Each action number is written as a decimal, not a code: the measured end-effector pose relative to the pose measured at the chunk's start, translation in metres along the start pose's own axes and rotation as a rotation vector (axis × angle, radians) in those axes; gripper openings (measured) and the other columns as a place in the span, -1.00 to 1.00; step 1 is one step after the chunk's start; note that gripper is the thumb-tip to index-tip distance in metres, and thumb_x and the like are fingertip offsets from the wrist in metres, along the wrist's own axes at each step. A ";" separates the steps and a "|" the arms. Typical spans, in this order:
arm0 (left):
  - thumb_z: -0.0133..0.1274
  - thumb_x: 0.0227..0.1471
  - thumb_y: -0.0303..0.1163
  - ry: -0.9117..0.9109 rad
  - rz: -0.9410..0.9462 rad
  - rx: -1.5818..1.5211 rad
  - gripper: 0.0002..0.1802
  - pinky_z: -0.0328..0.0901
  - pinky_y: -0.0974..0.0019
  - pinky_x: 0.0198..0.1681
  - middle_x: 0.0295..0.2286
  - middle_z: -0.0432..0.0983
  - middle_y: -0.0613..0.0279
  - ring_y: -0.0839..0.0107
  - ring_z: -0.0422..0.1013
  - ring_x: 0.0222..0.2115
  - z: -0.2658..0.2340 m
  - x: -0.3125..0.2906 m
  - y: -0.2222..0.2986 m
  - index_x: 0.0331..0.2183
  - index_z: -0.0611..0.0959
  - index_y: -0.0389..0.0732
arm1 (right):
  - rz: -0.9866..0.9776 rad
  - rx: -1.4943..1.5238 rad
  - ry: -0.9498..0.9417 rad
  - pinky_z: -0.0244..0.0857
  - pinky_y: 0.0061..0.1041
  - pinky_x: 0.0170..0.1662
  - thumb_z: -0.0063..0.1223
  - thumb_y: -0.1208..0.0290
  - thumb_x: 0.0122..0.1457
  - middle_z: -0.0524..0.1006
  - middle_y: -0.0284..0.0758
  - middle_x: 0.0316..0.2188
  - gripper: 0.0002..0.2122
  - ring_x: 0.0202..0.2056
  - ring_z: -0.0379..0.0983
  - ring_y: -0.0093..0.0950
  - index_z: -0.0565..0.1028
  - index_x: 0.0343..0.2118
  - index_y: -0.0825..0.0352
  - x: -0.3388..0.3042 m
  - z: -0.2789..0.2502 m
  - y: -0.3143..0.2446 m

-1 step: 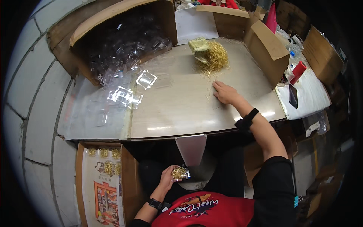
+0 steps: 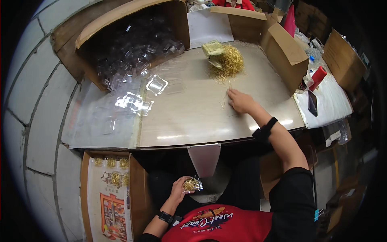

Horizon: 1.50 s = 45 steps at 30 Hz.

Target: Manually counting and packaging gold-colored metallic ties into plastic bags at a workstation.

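My left hand (image 2: 177, 188), low over my lap, grips a small clear plastic box (image 2: 192, 184) filled with gold shredded filler. Out on the tabletop (image 2: 189, 117), my right hand (image 2: 241, 101) rests with its fingers drawn together and pointing left and away from me. Thin loose gold strands lie by its fingertips; whether the fingers pinch any of them is too small to tell. Just beyond stands a tangled pile of gold shredded filler (image 2: 229, 62), with a pale yellow-green bundle (image 2: 213, 48) leaning on its left side.
A large carton (image 2: 133, 48) on its side spills clear plastic boxes onto the table's left. Cardboard walls (image 2: 284, 60) edge the right, beside a phone (image 2: 312, 103) and a red roll (image 2: 318, 76). Below left, an open carton (image 2: 139, 193) holds filled boxes. A person (image 2: 234, 4) sits opposite.
My right hand has shifted very slightly, and its fingers look more curled together. My left hand and the box in it stay in place.
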<state>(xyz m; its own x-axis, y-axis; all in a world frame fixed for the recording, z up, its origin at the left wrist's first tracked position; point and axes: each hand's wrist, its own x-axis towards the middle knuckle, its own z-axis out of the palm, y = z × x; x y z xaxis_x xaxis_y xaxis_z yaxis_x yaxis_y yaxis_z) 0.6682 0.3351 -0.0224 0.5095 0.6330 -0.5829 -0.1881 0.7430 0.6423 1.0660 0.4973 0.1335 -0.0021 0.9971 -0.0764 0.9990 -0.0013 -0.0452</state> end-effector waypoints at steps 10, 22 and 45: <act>-0.31 0.21 -0.20 -0.072 -0.031 0.049 -0.61 0.48 0.28 -0.44 -0.34 0.49 0.10 0.34 0.50 -0.40 -0.011 0.000 0.001 -0.20 0.48 -0.30 | -0.195 0.348 0.088 0.12 -0.42 0.14 -0.18 0.43 0.15 0.20 -0.20 0.15 -0.57 0.14 0.14 -0.27 0.21 0.10 0.37 -0.092 -0.004 -0.075; -0.31 0.21 -0.20 -0.014 -0.049 0.023 -0.60 0.48 0.27 -0.43 -0.31 0.50 0.09 0.33 0.49 -0.36 -0.010 -0.004 0.006 -0.18 0.48 -0.29 | -0.133 0.260 0.067 -0.11 -0.35 0.25 -0.27 0.20 0.22 0.05 -0.14 0.22 -0.50 0.25 -0.10 -0.19 0.08 0.19 0.29 0.033 0.006 -0.064; -0.34 0.22 -0.17 -0.088 -0.091 -0.038 -0.58 0.48 0.29 -0.45 -0.32 0.51 0.09 0.34 0.50 -0.37 -0.009 0.014 -0.021 -0.15 0.45 -0.30 | -0.055 0.253 0.307 -0.17 -0.21 0.24 -0.17 0.09 0.18 0.14 -0.17 0.19 -0.53 0.24 -0.06 -0.19 0.26 0.12 0.17 -0.050 0.052 -0.188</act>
<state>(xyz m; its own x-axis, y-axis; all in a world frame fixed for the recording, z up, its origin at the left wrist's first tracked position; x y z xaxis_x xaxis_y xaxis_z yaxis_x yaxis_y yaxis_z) 0.6716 0.3303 -0.0483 0.5970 0.5427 -0.5908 -0.1693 0.8051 0.5685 0.8756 0.4438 0.0945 -0.0030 0.9725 0.2328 0.9550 0.0719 -0.2879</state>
